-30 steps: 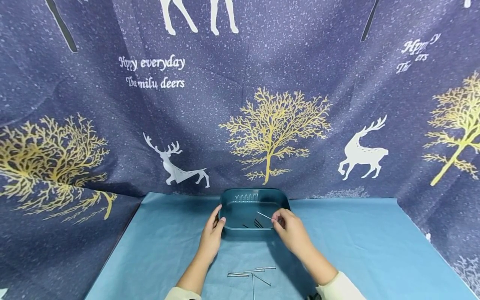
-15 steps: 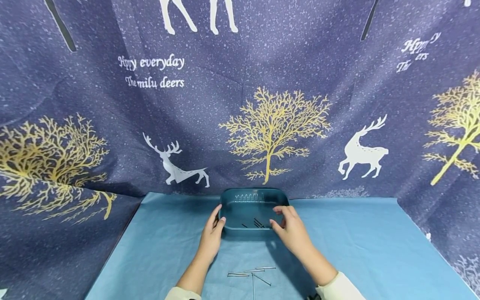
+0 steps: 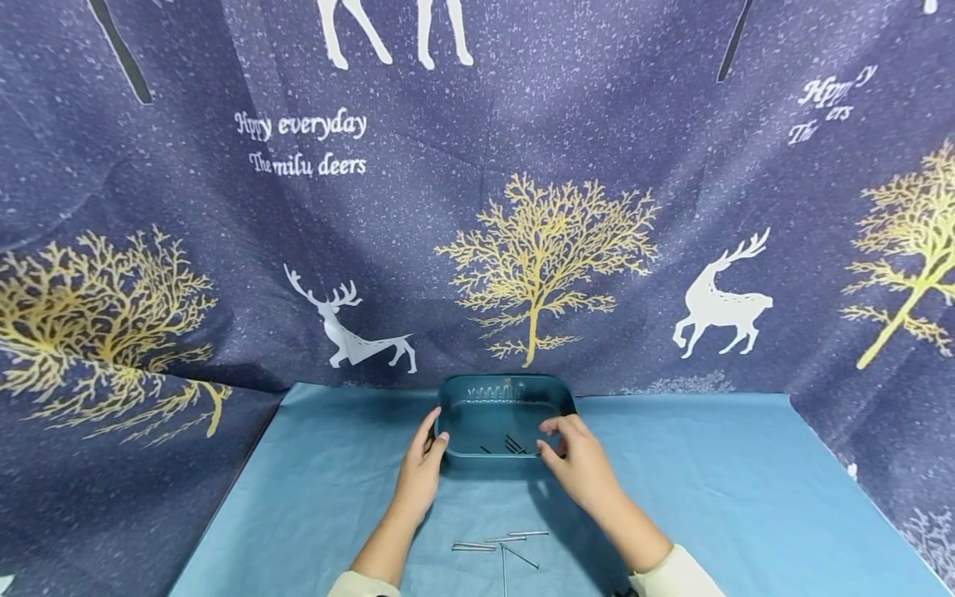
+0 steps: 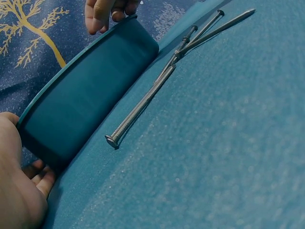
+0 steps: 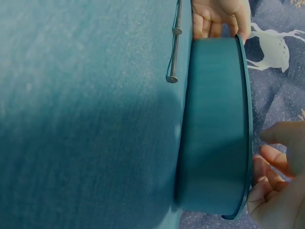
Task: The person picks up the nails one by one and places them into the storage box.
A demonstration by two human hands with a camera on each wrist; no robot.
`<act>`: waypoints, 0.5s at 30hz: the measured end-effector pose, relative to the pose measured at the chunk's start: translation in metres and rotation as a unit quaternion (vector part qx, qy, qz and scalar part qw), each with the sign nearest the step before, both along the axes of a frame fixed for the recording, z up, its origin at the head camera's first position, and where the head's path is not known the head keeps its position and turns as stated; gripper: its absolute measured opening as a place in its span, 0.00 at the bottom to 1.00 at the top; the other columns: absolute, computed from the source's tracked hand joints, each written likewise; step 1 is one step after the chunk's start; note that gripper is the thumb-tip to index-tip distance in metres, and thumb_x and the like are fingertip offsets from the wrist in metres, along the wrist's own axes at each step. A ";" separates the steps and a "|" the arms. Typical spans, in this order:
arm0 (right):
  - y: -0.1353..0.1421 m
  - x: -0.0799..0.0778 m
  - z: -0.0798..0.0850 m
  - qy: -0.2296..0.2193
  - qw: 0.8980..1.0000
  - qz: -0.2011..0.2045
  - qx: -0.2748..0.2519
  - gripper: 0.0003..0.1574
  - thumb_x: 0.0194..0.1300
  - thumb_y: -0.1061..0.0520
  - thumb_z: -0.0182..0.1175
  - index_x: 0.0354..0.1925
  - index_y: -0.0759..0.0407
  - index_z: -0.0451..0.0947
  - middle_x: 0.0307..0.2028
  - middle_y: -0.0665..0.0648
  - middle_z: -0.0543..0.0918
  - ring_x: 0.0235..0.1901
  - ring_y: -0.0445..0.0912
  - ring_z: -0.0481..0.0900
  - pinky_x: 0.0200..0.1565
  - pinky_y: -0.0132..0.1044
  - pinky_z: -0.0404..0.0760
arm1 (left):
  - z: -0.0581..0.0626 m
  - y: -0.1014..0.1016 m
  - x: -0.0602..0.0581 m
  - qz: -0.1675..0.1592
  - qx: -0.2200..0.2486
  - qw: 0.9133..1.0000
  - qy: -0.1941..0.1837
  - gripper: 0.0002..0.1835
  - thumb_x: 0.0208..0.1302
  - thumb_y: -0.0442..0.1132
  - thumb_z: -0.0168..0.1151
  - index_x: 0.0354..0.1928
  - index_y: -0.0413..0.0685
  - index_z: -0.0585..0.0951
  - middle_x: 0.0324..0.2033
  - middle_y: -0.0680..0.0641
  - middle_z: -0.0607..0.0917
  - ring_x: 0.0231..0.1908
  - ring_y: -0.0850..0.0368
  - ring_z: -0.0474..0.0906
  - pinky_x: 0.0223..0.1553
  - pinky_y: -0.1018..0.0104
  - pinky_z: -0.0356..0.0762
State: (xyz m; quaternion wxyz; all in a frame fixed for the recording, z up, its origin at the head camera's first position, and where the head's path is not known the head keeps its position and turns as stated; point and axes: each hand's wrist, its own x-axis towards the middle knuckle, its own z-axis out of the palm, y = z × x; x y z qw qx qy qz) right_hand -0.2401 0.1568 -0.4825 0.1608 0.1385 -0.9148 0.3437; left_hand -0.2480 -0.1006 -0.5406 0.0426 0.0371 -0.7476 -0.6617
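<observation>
A teal plastic tray (image 3: 488, 467) stands at the back of the table. My left hand (image 3: 421, 464) holds its left end, thumb at the rim and fingers around the outside, as the left wrist view also shows. Over the front right corner, my right hand (image 3: 582, 460) hovers with thumb and fingertips apart and nothing between them. Several dark-looking nails (image 3: 515, 444) lie on the tray floor near the front wall. In front of the tray, several long silver nails (image 3: 473, 546) are scattered on the cloth; the left wrist view shows their flat heads (image 4: 111, 141) and shanks closely.
A light blue cloth (image 3: 709, 481) covers the table. Directly behind the tray hangs a dark blue curtain (image 3: 418, 249) printed with deer and yellow trees.
The right hand pinched a nail above the tray a second ago and has let it go. Its fingers spread, then drew slightly closer together. The left hand and tray stayed put.
</observation>
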 end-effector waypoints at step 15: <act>-0.002 0.005 0.000 -0.005 1.000 0.013 -0.009 0.08 0.63 0.61 0.71 0.40 0.54 0.82 0.36 0.55 0.80 0.25 0.34 0.67 0.28 0.28 0.71 | 0.001 0.000 0.001 -0.002 -0.002 1.000 0.003 0.28 0.80 0.46 0.50 0.78 0.67 0.62 0.79 0.39 0.55 0.77 0.38 0.56 0.72 0.36 0.61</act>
